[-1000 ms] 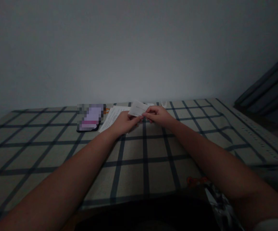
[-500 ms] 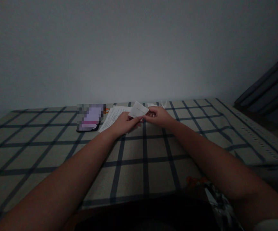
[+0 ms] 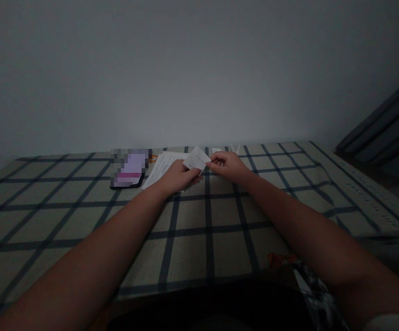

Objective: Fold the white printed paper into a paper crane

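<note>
Between my two hands is a small folded piece of white paper (image 3: 196,157), tilted with one corner pointing up and faint print on its face. My left hand (image 3: 181,176) grips its lower left part, thumb lying across the front. At the paper's right corner, my right hand (image 3: 227,163) pinches the edge between thumb and fingers. Just behind the left hand, a printed sheet (image 3: 161,166) lies flat on the checked tablecloth (image 3: 189,248). What the curled fingers cover underneath is hidden.
A phone (image 3: 129,171) with a lit, partly blurred screen lies left of the printed sheet. White paper scraps (image 3: 234,149) rest behind my right hand near the wall (image 3: 199,73). Dark folded fabric (image 3: 389,128) hangs at the far right.
My right hand has shifted from the paper's lower edge to its right corner, with its fingers now farther from the left hand's. The folded paper has turned slightly.
</note>
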